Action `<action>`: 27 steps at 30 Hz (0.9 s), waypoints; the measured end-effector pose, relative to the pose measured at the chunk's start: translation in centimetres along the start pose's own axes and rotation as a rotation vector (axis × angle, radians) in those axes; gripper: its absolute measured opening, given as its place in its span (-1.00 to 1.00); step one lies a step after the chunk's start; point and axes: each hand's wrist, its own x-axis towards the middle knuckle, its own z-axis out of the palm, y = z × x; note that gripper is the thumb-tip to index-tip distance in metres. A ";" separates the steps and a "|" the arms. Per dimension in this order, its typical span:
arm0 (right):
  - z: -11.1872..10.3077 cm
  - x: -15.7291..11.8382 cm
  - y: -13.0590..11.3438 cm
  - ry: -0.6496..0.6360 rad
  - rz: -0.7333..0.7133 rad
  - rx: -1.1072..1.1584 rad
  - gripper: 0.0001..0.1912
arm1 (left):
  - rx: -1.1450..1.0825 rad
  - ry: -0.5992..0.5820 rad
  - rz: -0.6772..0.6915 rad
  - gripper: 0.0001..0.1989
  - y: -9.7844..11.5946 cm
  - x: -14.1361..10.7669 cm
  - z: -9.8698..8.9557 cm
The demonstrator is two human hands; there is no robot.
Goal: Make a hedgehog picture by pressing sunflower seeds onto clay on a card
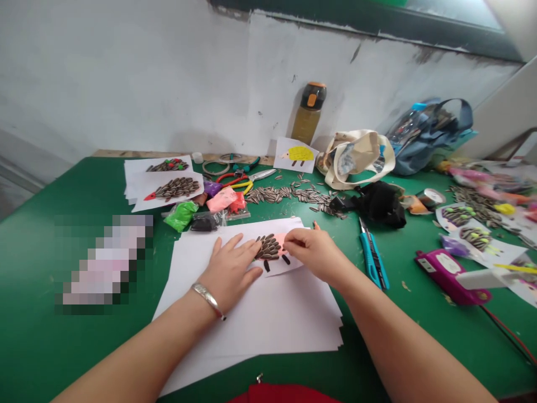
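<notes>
A small card carries a pink clay hedgehog (283, 240) with overlapping sunflower seeds (269, 247) pressed onto its left part and black clay feet below. It rests on a stack of white paper (251, 324). My left hand (230, 268), with a silver bangle at the wrist, lies flat with fingers spread, its fingertips at the left edge of the seeds. Over the pink right part, my right hand (312, 249) is closed in a pinch. Whatever its fingertips hold is hidden.
Loose sunflower seeds (302, 193) lie behind the stack, beside clay packets (222, 200), pliers (243, 180) and finished hedgehog cards (172, 190). To the right are a teal utility knife (372, 257) and a magenta device (451, 274) with a cord. A bottle (308, 115) and bags (356, 157) stand by the wall.
</notes>
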 end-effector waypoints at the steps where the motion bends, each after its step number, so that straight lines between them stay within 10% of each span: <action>1: 0.1 0.1 -0.1 -0.013 -0.005 -0.001 -0.72 | -0.001 0.003 0.001 -0.54 0.0 0.0 0.0; 27: 1.6 0.3 0.1 0.022 -0.104 -0.314 -0.71 | -0.004 0.029 0.017 -0.56 -0.2 -0.1 0.3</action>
